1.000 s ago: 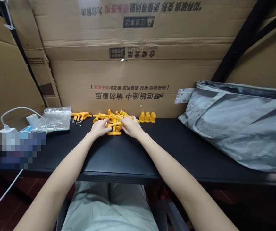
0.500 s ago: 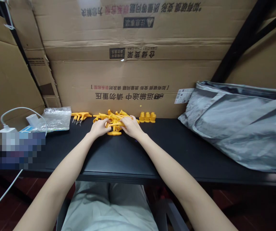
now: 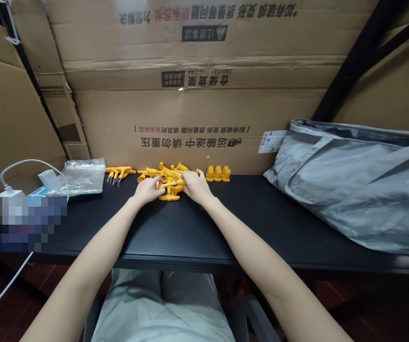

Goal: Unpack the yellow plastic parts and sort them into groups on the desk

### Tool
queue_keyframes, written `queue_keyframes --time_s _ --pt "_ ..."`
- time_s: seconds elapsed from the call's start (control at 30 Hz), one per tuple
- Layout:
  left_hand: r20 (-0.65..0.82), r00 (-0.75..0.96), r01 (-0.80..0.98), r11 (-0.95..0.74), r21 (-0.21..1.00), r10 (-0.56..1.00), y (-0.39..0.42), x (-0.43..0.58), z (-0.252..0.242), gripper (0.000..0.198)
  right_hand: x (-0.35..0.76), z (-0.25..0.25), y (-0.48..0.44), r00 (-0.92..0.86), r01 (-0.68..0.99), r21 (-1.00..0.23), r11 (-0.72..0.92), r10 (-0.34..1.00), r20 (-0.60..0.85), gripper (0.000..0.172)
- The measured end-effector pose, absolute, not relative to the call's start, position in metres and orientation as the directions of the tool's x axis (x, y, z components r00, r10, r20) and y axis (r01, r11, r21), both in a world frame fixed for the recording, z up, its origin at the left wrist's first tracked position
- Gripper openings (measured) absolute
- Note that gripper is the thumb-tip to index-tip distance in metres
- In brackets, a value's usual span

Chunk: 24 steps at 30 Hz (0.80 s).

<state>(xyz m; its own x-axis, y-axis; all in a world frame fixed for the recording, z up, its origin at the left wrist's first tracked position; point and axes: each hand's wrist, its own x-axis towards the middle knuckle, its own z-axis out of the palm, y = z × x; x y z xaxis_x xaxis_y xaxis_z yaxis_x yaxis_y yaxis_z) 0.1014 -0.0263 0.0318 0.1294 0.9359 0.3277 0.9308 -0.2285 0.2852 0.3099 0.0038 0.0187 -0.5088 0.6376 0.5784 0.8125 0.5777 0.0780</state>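
Toward the back of the black counter [image 3: 175, 232], holding a yellow piece [image 3: 173, 184] between left hand [image 3: 149, 189] and right hand [image 3: 194, 186], with a narrow grip at each end. Close against a jumbled heap of yellow parts [image 3: 170, 172], with yellow handles with metal spirals [image 3: 120, 170] to the left and upright yellow cups [image 3: 218, 174] to the right.

Bare black tabletop [image 3: 175, 232] gives room before both hands and rightward to the grey bag [image 3: 354, 185]. Behind the pile of yellow corkscrew parts [image 3: 166, 175], the cardboard panel [image 3: 197, 109] bars passage. Yellow sleeves [image 3: 218, 173] stand just beyond the right hand [image 3: 196, 186]; T-handled corkscrews [image 3: 120, 171] flank the left hand [image 3: 147, 190].
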Motion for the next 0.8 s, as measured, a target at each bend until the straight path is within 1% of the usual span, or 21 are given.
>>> queue_keyframes --time_s 0.07,0.13,0.23,0.33,0.4,0.47,0.53,0.57,0.67,0.8 --pt "0.324 0.128 0.936 -0.222 0.272 0.937 -0.024 0.099 0.031 0.034 0.315 0.019 0.007 -0.462 0.845 0.067 0.530 0.662 0.590 0.030" --pt "0.324 0.120 0.940 -0.212 0.266 0.938 -0.022 0.095 0.030 0.032 0.323 0.020 0.012 -0.377 0.886 0.020 0.464 0.693 0.614 0.027" --pt "0.325 0.095 0.943 -0.190 0.274 0.941 -0.017 0.091 0.028 0.030 0.342 0.018 0.022 -0.160 0.937 -0.139 0.321 0.747 0.645 0.024" --pt "0.331 0.069 0.944 -0.169 0.283 0.941 -0.015 0.088 0.026 0.028 0.366 0.012 0.034 0.066 0.946 -0.287 0.148 0.782 0.620 0.033" --pt "0.339 0.058 0.944 -0.162 0.287 0.939 -0.014 0.088 0.025 0.027 0.381 0.005 0.041 0.190 0.926 -0.376 0.035 0.818 0.543 0.036" --pt "0.342 0.049 0.944 -0.156 0.291 0.938 -0.015 0.088 0.025 0.026 0.392 -0.002 0.047 0.233 0.894 -0.447 -0.041 0.894 0.384 0.034" --pt "0.341 0.045 0.943 -0.152 0.294 0.939 -0.015 0.088 0.026 0.025 0.398 -0.008 0.051 0.253 0.882 -0.456 -0.116 0.934 0.253 0.030" --pt "0.340 0.045 0.943 -0.152 0.295 0.939 -0.016 0.089 0.026 0.025 0.399 -0.011 0.052 0.254 0.885 -0.446 -0.134 0.942 0.221 0.027" --pt "0.337 0.047 0.944 -0.153 0.294 0.940 -0.016 0.089 0.026 0.024 0.398 -0.015 0.055 0.239 0.901 -0.416 -0.124 0.941 0.238 0.021" --pt "0.338 0.054 0.942 -0.161 0.295 0.940 -0.016 0.089 0.026 0.024 0.396 -0.016 0.056 0.280 0.882 -0.451 -0.135 0.921 0.272 0.023"
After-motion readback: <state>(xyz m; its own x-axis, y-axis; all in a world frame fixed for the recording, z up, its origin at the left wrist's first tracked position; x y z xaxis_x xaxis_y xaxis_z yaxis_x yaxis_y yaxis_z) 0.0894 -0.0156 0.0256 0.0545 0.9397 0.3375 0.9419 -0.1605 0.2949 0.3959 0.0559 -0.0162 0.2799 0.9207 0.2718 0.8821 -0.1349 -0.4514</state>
